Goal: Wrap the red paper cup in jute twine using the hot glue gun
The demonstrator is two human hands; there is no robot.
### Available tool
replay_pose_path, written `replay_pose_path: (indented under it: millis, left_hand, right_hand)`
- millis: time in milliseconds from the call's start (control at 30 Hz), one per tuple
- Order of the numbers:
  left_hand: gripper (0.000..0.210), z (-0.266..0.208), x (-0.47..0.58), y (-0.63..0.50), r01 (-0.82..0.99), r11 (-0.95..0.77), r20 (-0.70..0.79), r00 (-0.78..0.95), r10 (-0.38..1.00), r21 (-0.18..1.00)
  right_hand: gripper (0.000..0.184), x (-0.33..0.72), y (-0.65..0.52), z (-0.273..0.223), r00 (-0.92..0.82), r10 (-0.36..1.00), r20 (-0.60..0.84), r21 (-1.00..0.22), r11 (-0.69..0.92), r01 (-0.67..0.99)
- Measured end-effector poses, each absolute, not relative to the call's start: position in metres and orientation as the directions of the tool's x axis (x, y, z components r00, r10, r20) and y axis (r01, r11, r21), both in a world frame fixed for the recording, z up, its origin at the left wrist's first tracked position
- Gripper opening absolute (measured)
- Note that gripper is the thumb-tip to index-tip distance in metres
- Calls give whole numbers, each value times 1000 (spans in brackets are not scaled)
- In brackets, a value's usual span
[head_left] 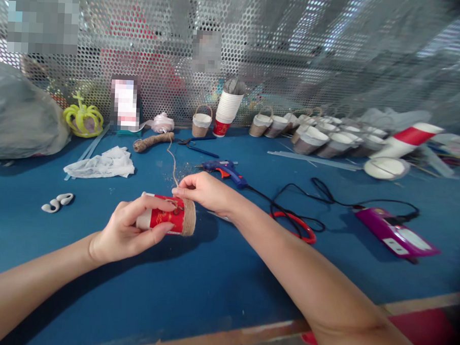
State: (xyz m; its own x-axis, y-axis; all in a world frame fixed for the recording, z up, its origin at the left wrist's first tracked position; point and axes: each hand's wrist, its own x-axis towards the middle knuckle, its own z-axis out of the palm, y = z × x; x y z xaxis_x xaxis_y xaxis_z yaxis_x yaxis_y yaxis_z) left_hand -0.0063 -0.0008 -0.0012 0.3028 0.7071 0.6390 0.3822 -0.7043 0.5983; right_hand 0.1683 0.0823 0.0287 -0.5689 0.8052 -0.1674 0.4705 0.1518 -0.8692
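Observation:
My left hand (130, 229) is closed around a red and white paper cup (167, 215), which lies on its side above the table. Jute twine is wound in a band (190, 217) around the cup's right end. Between the thumb and forefinger of my right hand (198, 191), just over the cup, a strand of twine (173, 162) is pinched. That strand runs back to a twine bundle (153, 141) on the table. A blue glue gun (224, 169) with an orange trigger lies behind my right hand.
Twine-wrapped cups (311, 138) crowd the back right, near glue sticks (314, 161). Pliers (198, 145) and a cup stack (228, 109) stay behind the glue gun. Its cable runs to a purple power strip (397, 233). At left are white cloth (101, 163) and earbuds (57, 202).

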Motion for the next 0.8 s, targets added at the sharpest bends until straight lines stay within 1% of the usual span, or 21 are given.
replay_pose_path:
  millis: [100,200,267,333,433,533,600,633,733,800]
  left_hand:
    - [19,0,-5,-1,374,-637,580,265,770,674]
    - [19,1,-4,2,336,-494,482,124,867,802]
    - [23,3,-2,6,259,-376,387,6,922,890]
    - [27,4,-2,11,141,-257,269,-75,960,956]
    - [35,3,-1,17,-44,-102,95,-126,987,994]
    - [38,2,-1,20,-136,-6,-10,-118,993,991]
    - [38,1,-1,20,-123,-4,-7,-92,996,992]
    - [37,0,-2,20,-90,-32,24,-84,996,995]
    - [28,-1,-4,17,102,-203,211,-78,974,974]
    - [22,-2,-5,14,258,-332,353,-38,935,907]
  right_hand:
    - [33,168,85,24,-580,794,-184,-866,148,478]
    - [36,170,91,22,-517,846,-135,-834,185,521]
    - [37,173,94,24,-464,882,-84,-813,209,544]
    - [38,176,92,30,-447,893,-47,-817,223,532]
    - [38,179,82,44,-509,860,-39,-822,262,505]
    - [30,177,69,52,-589,806,-61,-776,332,535]
    - [22,174,64,52,-599,798,-67,-770,341,540]
    - [20,173,64,50,-596,799,-75,-790,317,525]
    - [20,172,67,45,-588,799,-124,-900,160,406]
    - [22,175,70,42,-592,788,-171,-949,30,313]
